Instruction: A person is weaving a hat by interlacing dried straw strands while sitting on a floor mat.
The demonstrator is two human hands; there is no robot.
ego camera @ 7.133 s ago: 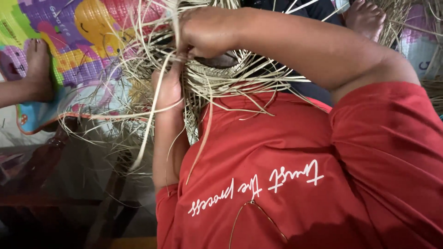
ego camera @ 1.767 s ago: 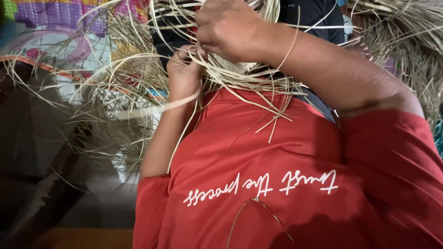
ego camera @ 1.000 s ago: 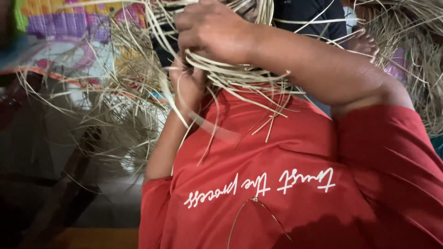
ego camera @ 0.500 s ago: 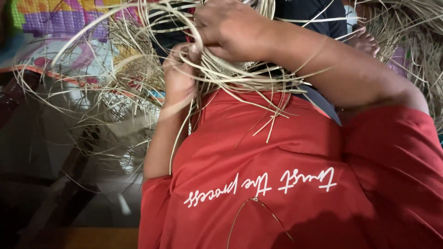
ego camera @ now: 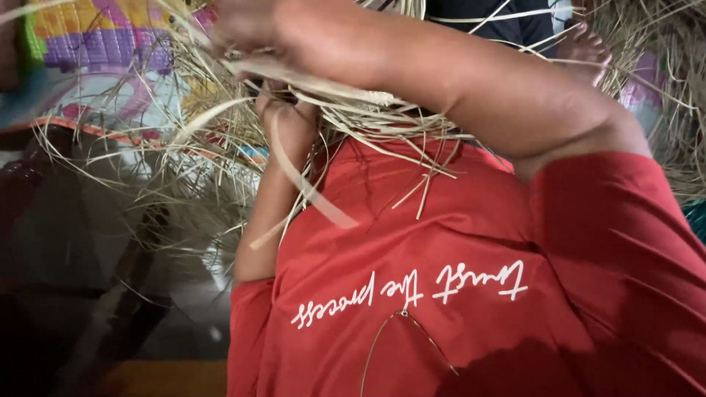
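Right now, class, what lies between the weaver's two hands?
In the head view, pale straw strands run between the right hand and the left hand.

Colourful play mat [ego camera: 110, 44], dim floor [ego camera: 66, 250]

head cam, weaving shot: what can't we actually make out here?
- Right hand, head view: blurred by motion and cut by the top edge; its grip is unreadable.
- Left hand: fingers buried in straw strips.
- Woven piece: hidden behind the right forearm.
- Bare foot: partly behind strands.
- Floor at left: dark and blurred.
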